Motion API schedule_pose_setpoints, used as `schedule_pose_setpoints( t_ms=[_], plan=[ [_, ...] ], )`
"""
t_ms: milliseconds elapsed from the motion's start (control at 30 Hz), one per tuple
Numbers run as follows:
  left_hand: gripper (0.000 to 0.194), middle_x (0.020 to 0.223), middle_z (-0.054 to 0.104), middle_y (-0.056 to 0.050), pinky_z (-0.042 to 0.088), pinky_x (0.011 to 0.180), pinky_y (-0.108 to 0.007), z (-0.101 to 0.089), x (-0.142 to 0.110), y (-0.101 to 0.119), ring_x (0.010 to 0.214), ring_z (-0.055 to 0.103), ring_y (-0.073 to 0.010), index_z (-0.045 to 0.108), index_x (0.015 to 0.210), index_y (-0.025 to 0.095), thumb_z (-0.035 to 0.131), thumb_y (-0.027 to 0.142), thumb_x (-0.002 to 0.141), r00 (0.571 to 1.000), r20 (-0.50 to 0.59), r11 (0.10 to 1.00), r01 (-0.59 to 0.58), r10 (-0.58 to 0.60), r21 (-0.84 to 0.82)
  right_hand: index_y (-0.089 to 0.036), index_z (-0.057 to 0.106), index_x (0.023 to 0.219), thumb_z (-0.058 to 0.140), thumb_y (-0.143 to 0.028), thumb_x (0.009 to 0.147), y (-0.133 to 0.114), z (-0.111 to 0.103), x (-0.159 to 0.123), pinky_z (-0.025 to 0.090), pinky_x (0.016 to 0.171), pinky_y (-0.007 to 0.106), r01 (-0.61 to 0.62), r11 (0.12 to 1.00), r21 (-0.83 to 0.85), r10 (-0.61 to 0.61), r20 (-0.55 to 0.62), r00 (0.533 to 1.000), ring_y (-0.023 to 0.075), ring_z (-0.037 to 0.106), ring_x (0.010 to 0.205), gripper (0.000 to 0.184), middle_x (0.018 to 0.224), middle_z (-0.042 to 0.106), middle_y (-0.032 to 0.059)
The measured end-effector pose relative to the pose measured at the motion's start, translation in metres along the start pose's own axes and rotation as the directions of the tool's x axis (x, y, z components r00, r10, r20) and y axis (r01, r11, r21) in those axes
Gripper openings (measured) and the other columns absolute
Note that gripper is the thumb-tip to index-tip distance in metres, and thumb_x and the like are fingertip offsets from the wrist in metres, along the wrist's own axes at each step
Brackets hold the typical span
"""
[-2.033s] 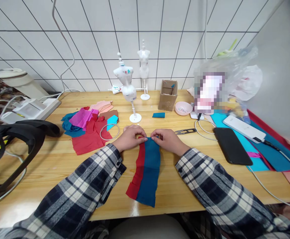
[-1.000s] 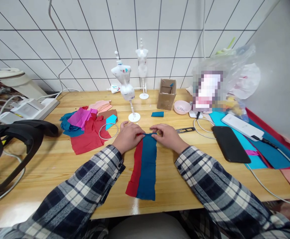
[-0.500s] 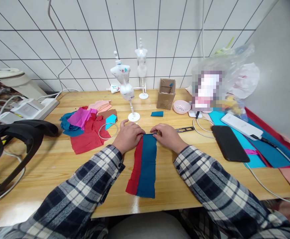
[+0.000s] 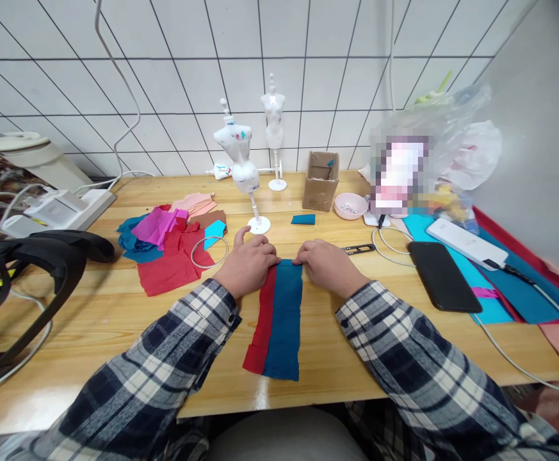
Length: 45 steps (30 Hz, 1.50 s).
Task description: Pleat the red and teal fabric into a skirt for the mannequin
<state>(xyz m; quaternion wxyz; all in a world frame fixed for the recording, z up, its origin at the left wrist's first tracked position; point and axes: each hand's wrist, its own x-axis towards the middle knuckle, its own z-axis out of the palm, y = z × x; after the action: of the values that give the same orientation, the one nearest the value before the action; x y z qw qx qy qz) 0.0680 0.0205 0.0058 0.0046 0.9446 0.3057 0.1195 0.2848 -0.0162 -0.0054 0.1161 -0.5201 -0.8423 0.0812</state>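
Observation:
A long strip of blue and red fabric [image 4: 283,320] lies flat on the wooden table in front of me, its red band along the left side and its near end loose. My left hand [image 4: 249,261] pinches the far left corner between thumb and fingers. At the far right corner, my right hand [image 4: 326,264] presses the edge with closed fingertips. The far edge between them looks folded over in a narrow band. Thread snips [image 4: 360,249] lie just beyond my right hand, and a thin metal hoop [image 4: 210,252] is left of my left hand.
White miniature dress forms [image 4: 246,168] stand at the back near a cardboard box [image 4: 321,182] and a pink bowl of beads [image 4: 351,205]. Fabric scraps [image 4: 171,269] are heaped at left, beside a black headset [image 4: 43,288]. A black phone [image 4: 444,276] and white power bank [image 4: 466,243] lie at right.
The folded far edge now lies flatter against the table. Both hands have moved only slightly, with the right fingers curled a little more over the corner.

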Motion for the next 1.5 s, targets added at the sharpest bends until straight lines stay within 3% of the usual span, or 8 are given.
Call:
schedule_pose_setpoints(
  t_ms=[300, 433, 700, 867, 1000, 1267, 1400, 1500],
  plan=[
    [0.029, 0.093, 0.070, -0.004, 0.018, 0.106, -0.063, -0.005, -0.002, 0.000, 0.100, 0.056, -0.0267, 0.074, 0.097, 0.028, 0.050, 0.021, 0.083, 0.998, 0.046, 0.993, -0.041, 0.036, 0.109, -0.024, 0.070, 0.107, 0.051, -0.014, 0.088, 0.001, 0.001, 0.003, 0.043, 0.080, 0.027, -0.149, 0.966, 0.213, 0.175, -0.108, 0.979, 0.0160, 0.061, 0.094, 0.028, 0.102, 0.070, 0.0019],
    [0.025, 0.091, 0.071, -0.003, 0.016, 0.108, -0.061, -0.002, -0.002, 0.000, 0.099, 0.057, -0.0258, 0.074, 0.092, 0.027, 0.050, 0.023, 0.086, 0.999, 0.037, 0.998, -0.009, 0.007, 0.064, -0.022, 0.069, 0.090, 0.062, -0.029, 0.087, 0.000, 0.006, 0.006, 0.039, 0.068, 0.027, -0.208, 0.960, 0.187, 0.221, -0.052, 0.974, 0.0167, 0.059, 0.082, 0.010, 0.088, 0.067, 0.0019],
    [0.038, 0.112, 0.066, -0.006, 0.036, 0.094, -0.044, 0.010, -0.001, 0.000, 0.109, 0.053, -0.0268, 0.067, 0.113, 0.026, 0.052, 0.051, 0.089, 0.928, -0.012, 0.906, 0.361, -0.373, -0.221, -0.020, 0.061, 0.081, 0.063, -0.021, 0.085, -0.006, 0.007, 0.006, 0.036, 0.069, 0.026, -0.125, 0.977, 0.174, 0.140, -0.073, 0.988, 0.0157, 0.056, 0.081, 0.004, 0.085, 0.063, 0.0025],
    [0.017, 0.099, 0.068, -0.003, 0.036, 0.093, -0.040, 0.013, -0.001, -0.006, 0.100, 0.056, -0.0229, 0.070, 0.088, 0.023, 0.062, 0.037, 0.083, 0.932, 0.079, 0.882, 0.361, -0.354, -0.303, -0.021, 0.062, 0.087, 0.064, -0.021, 0.083, -0.008, 0.005, 0.004, 0.036, 0.065, 0.026, -0.144, 0.954, 0.263, 0.169, -0.073, 0.983, 0.0152, 0.058, 0.076, 0.004, 0.082, 0.067, -0.0006],
    [0.015, 0.092, 0.069, -0.002, 0.039, 0.091, -0.037, 0.011, -0.001, -0.010, 0.095, 0.058, -0.0210, 0.069, 0.087, 0.022, 0.063, 0.035, 0.082, 0.939, 0.045, 0.869, 0.332, -0.340, -0.367, -0.023, 0.063, 0.110, 0.066, -0.028, 0.082, -0.004, 0.006, 0.004, 0.040, 0.067, 0.026, -0.160, 0.911, 0.380, 0.202, -0.073, 0.977, 0.0149, 0.062, 0.077, 0.029, 0.090, 0.072, -0.0018],
    [0.015, 0.089, 0.070, -0.003, 0.043, 0.092, -0.038, 0.009, -0.002, -0.007, 0.094, 0.061, -0.0220, 0.068, 0.085, 0.021, 0.064, 0.036, 0.082, 0.946, -0.044, 0.869, 0.276, -0.321, -0.412, -0.022, 0.074, 0.088, 0.065, -0.024, 0.082, -0.001, 0.006, 0.006, 0.040, 0.066, 0.026, -0.092, 0.922, 0.376, 0.149, -0.126, 0.981, 0.0143, 0.060, 0.072, 0.010, 0.080, 0.071, 0.0001],
    [0.049, 0.108, 0.069, -0.005, 0.047, 0.089, -0.036, 0.007, -0.003, -0.002, 0.100, 0.062, -0.0237, 0.063, 0.112, 0.021, 0.075, 0.046, 0.072, 0.943, -0.013, 0.790, 0.271, -0.333, -0.549, -0.021, 0.072, 0.084, 0.064, -0.022, 0.081, -0.002, 0.001, 0.005, 0.042, 0.065, 0.027, -0.065, 0.881, 0.469, 0.216, -0.275, 0.937, 0.0139, 0.058, 0.068, 0.008, 0.076, 0.070, 0.0001],
    [0.041, 0.098, 0.071, -0.004, 0.049, 0.084, -0.035, 0.005, -0.003, -0.002, 0.093, 0.064, -0.0241, 0.068, 0.100, 0.021, 0.075, 0.047, 0.070, 0.967, 0.106, 0.808, 0.252, -0.231, -0.533, -0.020, 0.069, 0.084, 0.063, -0.024, 0.083, -0.001, -0.004, 0.004, 0.046, 0.067, 0.028, 0.022, 0.824, 0.566, 0.303, -0.472, 0.828, 0.0149, 0.059, 0.070, 0.008, 0.080, 0.069, 0.0019]
  ],
)
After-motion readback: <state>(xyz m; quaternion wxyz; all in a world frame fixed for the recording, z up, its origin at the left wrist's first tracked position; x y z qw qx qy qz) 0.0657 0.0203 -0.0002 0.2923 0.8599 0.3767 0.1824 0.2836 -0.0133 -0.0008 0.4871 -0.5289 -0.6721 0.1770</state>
